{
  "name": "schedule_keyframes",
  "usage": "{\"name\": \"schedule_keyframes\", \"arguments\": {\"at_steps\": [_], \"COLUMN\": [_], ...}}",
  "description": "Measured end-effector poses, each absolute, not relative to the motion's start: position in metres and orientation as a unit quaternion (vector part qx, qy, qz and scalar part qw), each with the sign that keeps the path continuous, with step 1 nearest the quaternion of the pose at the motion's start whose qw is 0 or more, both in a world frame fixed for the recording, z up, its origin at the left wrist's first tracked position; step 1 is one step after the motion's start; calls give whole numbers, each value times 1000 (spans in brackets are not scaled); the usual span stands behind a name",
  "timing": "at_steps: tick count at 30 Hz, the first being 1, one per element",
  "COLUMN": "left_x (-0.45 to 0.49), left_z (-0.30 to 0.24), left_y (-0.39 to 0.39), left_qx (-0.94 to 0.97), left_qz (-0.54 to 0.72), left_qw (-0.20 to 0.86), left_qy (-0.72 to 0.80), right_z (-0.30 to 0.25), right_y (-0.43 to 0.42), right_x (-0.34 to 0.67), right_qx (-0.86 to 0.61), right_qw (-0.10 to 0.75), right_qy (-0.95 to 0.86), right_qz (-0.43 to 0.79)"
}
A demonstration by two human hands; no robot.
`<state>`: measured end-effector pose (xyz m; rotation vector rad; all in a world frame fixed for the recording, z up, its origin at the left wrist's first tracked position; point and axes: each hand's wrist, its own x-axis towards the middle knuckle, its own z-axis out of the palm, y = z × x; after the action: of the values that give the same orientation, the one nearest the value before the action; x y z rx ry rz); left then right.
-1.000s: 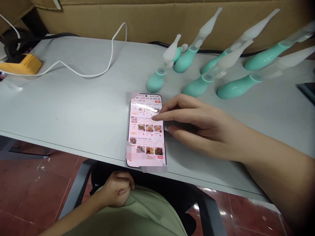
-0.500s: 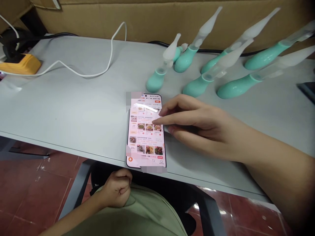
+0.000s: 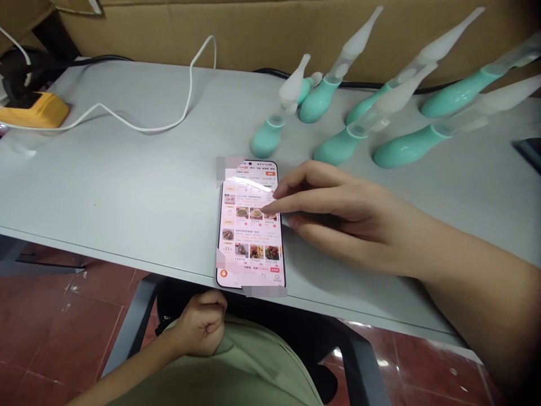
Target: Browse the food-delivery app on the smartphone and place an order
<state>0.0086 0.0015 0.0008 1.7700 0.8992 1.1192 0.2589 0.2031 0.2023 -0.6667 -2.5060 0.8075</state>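
A smartphone (image 3: 250, 243) lies flat on the grey table near its front edge, its lit screen showing rows of food pictures, prices and small text. From the right, my right hand (image 3: 350, 220) reaches over the phone's edge with fingers apart, the index fingertip at the screen; contact cannot be made out for certain. Nothing is held in it. Below the table edge, my left hand (image 3: 203, 324) rests as a closed fist on my lap, against green cloth (image 3: 236, 372). Behind the phone stands a teal bulb with a clear tube and white pointed tip (image 3: 267, 138).
Several more teal bulbs with white tips (image 3: 409, 148) stand across the right and back of the table (image 3: 127, 180). A white cable (image 3: 143, 130) runs from a yellow power block (image 3: 46, 110) at left. Cardboard (image 3: 160, 34) lines the back edge.
The list on the phone screen has shifted slightly upward. Both hands stay in nearly the same places, and the phone and bulbs have not moved.
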Motion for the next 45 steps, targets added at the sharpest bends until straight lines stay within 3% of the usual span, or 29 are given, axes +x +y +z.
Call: {"name": "schedule_keyframes", "arguments": {"at_steps": [45], "left_x": [7], "left_z": [4], "left_y": [3], "left_qx": [701], "left_qz": [450], "left_qw": [428], "left_qy": [350], "right_z": [201], "right_y": [204], "right_x": [261], "right_qx": [-225], "right_qw": [212], "right_qy": [-904], "right_qz": [297]}}
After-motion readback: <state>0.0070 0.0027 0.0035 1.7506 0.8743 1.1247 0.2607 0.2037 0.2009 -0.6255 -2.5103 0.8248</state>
